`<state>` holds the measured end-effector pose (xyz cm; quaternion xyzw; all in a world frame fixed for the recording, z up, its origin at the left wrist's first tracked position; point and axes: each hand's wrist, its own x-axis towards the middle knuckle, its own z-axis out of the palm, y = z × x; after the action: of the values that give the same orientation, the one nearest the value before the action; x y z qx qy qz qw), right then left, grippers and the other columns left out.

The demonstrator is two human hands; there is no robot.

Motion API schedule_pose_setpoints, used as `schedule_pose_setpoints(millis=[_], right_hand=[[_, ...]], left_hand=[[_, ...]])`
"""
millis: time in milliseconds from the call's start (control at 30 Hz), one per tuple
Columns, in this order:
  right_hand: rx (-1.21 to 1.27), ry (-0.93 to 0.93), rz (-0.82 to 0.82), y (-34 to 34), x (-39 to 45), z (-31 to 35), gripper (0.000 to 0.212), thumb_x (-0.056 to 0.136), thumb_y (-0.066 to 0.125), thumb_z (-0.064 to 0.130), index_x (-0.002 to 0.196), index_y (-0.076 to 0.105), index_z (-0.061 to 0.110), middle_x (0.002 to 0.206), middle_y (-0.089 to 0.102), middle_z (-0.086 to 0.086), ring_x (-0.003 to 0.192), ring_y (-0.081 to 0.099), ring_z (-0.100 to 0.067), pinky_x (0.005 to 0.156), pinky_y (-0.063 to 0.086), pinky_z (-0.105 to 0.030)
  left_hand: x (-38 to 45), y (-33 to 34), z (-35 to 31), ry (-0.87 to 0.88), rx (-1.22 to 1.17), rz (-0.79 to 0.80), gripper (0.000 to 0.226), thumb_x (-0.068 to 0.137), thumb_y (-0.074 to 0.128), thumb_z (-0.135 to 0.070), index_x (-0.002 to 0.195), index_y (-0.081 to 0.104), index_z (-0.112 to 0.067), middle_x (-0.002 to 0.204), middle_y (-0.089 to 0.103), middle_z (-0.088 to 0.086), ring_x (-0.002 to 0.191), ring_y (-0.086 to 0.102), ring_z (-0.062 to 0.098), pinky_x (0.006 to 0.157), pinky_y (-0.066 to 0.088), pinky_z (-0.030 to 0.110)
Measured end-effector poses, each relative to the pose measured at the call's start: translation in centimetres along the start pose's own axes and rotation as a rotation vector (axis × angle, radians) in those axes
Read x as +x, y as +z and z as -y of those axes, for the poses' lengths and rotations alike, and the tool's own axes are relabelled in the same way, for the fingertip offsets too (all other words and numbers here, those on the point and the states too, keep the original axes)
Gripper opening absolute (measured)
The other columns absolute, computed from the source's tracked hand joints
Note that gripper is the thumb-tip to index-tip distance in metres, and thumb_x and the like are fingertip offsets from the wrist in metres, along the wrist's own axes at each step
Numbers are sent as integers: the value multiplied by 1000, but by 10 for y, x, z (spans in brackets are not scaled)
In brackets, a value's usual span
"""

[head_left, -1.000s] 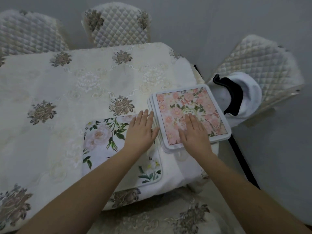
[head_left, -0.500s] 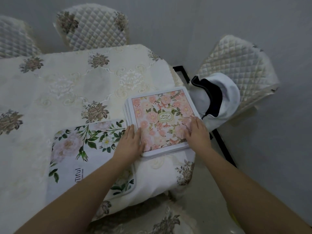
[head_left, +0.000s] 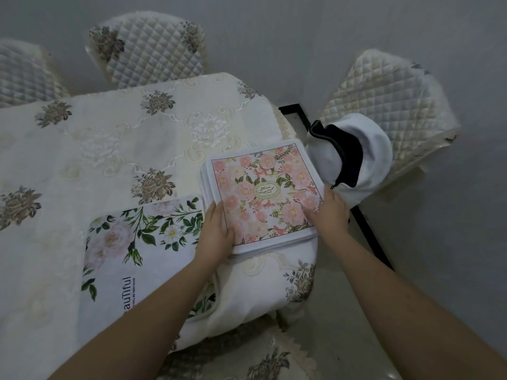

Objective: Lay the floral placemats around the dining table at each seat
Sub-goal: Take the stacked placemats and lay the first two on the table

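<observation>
Fingers of the left hand (head_left: 216,231) lie fairly straight along the near-left edge of the stack of placemats (head_left: 263,193), thumb on top; the right hand (head_left: 330,212) curls over the stack's right corner, fingertips pressing the top mat, though I cannot tell whether it truly pinches it. Underneath spreads a cream embroidered tablecloth (head_left: 123,138) with brown floral motifs, draped over the table corner. Quilted chairs (head_left: 149,46) stand around, against a plain grey wall and floor; a white bag with dark lining (head_left: 354,157) sits on the right chair (head_left: 392,105). Nearly square, the stack sits at the table's right corner, turned askew to the table edge. Its top mat shows pink flowers, a thin border and an oval emblem. Just left lies a placed placemat (head_left: 142,248), white with green leaves, long axis running away from the viewer.
</observation>
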<state>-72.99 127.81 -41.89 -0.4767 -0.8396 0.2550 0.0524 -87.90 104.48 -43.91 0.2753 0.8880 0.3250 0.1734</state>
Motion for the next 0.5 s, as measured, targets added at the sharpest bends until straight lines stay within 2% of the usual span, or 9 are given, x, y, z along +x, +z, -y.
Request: schedule_pose_setpoints(millis=[33, 100, 167, 233, 333, 500], right_hand=[[47, 1, -11, -1, 0, 1, 72, 84, 75, 28, 142, 39, 8, 136, 50, -15, 125, 48, -32, 101, 42, -49], [128, 10, -27, -4, -1, 4, 59, 89, 70, 21, 139, 43, 10, 131, 49, -14, 119, 52, -33, 94, 48, -50], [203, 21, -46, -9, -2, 5, 40, 94, 63, 20, 131, 52, 11, 122, 53, -13, 109, 57, -33, 88, 51, -50], [300, 27, -40, -14, -2, 6, 32, 96, 61, 19, 127, 58, 10, 118, 60, -13, 105, 60, -32, 89, 52, -49], [386, 47, -22, -21, -8, 8, 31, 97, 56, 16, 128, 58, 11, 121, 63, -10, 106, 62, -29, 91, 52, -48], [561, 95, -48, -23, -34, 15, 32, 98, 55, 18, 129, 56, 14, 113, 65, -4, 96, 64, -22, 80, 55, -40]], left_hand=[[0, -1, -2, -19, -90, -26, 70, 94, 55, -14, 154, 19, -13, 161, 22, 8, 147, 21, 23, 117, 14, 31], [2, -4, -8, -115, -261, -47, 77, 93, 57, -11, 155, 12, -21, 159, 28, 3, 142, 34, 25, 117, 29, 43], [4, -9, -13, -265, -385, -35, 81, 94, 59, -12, 156, 7, -25, 154, 38, 6, 134, 47, 29, 107, 42, 50], [6, -16, -14, -367, -487, -12, 72, 95, 59, -14, 154, 19, -21, 144, 52, 11, 123, 58, 29, 101, 49, 49], [3, -27, -15, -345, -530, -15, 48, 95, 57, -11, 142, 46, -14, 128, 65, 9, 106, 66, 22, 93, 56, 44], [-13, -54, -19, -318, -615, -76, 34, 95, 56, -8, 126, 57, -21, 105, 70, -6, 93, 68, 12, 83, 58, 38]])
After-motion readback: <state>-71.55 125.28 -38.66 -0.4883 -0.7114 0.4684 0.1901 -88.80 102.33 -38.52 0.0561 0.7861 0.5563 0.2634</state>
